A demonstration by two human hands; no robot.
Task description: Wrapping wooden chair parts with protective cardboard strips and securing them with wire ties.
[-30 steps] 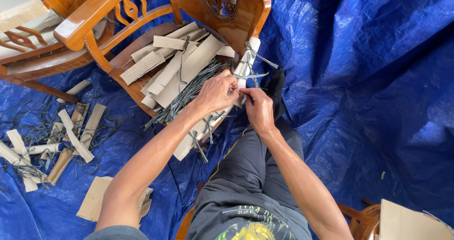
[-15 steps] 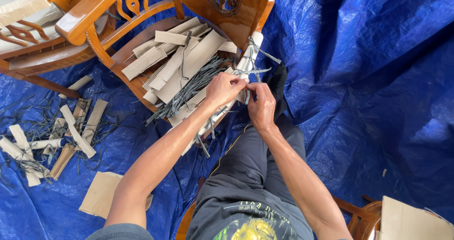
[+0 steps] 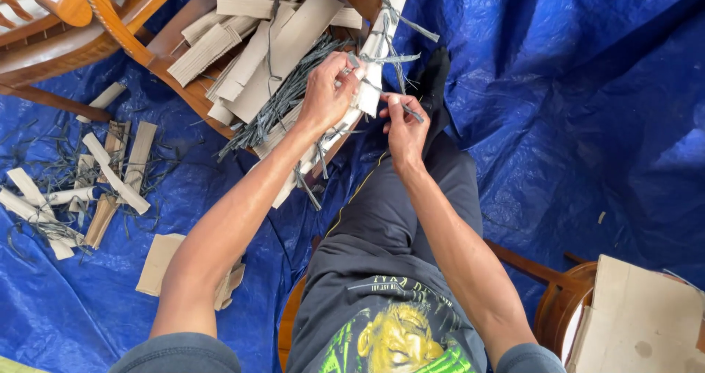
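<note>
Wrapped chair leg (image 3: 371, 57): left hand (image 3: 328, 94) clasps it, right hand (image 3: 402, 127) fingers pinch grey strap (image 3: 411, 113); several ties knotted, one unfinished, strips (image 3: 272, 42) remaining.

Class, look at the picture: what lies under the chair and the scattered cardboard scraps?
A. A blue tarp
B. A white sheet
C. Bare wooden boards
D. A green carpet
A: a crinkled blue tarp spreads beneath the wooden chair and the cardboard scraps at the left.
</note>
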